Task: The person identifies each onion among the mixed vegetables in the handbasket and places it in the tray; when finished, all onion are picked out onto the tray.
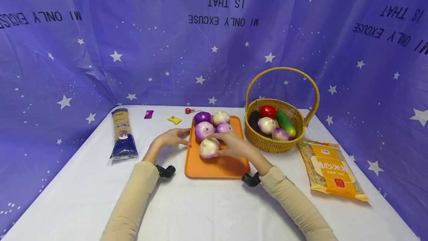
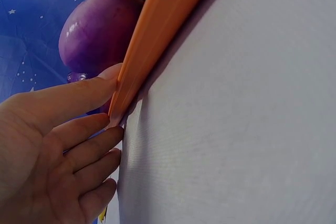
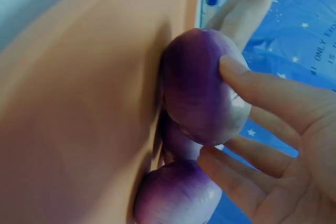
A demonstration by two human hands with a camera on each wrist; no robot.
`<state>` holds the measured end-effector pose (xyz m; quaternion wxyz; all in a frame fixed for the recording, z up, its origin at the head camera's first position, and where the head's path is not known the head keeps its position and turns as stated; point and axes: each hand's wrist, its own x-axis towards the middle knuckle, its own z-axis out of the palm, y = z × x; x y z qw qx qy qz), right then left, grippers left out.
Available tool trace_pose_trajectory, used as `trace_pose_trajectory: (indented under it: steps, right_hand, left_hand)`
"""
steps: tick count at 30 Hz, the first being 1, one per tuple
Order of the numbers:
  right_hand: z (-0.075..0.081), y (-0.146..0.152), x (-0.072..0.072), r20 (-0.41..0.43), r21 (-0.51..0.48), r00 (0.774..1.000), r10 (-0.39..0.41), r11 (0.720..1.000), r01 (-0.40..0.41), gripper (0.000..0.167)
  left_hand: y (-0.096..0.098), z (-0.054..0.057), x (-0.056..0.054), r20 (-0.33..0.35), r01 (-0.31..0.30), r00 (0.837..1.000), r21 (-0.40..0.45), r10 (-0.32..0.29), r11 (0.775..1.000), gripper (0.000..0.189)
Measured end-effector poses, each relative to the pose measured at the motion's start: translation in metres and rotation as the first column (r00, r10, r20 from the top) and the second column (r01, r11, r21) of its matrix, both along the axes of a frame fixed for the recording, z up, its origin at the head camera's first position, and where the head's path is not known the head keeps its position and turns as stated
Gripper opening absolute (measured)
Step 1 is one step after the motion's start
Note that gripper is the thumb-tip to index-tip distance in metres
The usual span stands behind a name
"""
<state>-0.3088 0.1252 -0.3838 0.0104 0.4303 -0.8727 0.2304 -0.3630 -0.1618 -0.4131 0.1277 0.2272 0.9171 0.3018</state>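
Note:
On the orange tray [image 1: 197, 168] sit several purple-and-white onions, among them a dark purple onion [image 1: 202, 117], a pale onion [image 1: 221, 117] and a large pinkish onion [image 1: 204, 132]. My right hand [image 1: 233, 145] holds the nearest onion [image 1: 208, 148], thumb on its near side and fingers around the far side. The right wrist view shows this onion's purple underside [image 3: 197, 90] close to the tray surface. At the tray's left edge, my left hand [image 1: 170, 137] touches the rim with thumb and fingertips, its fingers fairly straight.
A wicker basket [image 1: 267, 145] with a tall handle holds a tomato, a cucumber, an eggplant and onions. Right of it lies a yellow food packet [image 1: 334, 170]. A noodle packet [image 1: 123, 133] lies far left. Candies [image 1: 174, 119] and a lollipop [image 1: 188, 111] lie behind the tray.

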Motion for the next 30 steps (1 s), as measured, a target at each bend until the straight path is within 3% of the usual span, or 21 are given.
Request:
trace_pose_trajectory:
  steps: [9,17,22,30]
  right_hand:
    - [-0.002,0.0,0.002,0.005,0.033,0.999,-0.049,0.998,0.048,0.059]
    - [0.028,0.022,0.006,-0.043,-0.019,0.998,-0.051,0.999,0.05,0.053]
    - [0.051,0.05,0.006,-0.084,-0.056,0.983,-0.162,0.986,0.158,0.056]
    - [0.072,0.101,0.004,-0.016,-0.07,0.943,-0.332,0.941,0.33,0.059]
  left_hand:
    - [0.0,-0.001,-0.001,0.0,0.01,1.0,-0.002,-0.01,1.0,0.078]
    - [0.001,-0.001,-0.001,-0.001,0.009,1.0,-0.004,-0.009,1.0,0.078]
    - [0.001,0.0,0.0,0.001,0.009,1.0,0.006,-0.009,1.0,0.077]
    - [0.001,0.001,0.001,-0.005,0.012,1.0,0.004,-0.012,1.0,0.077]
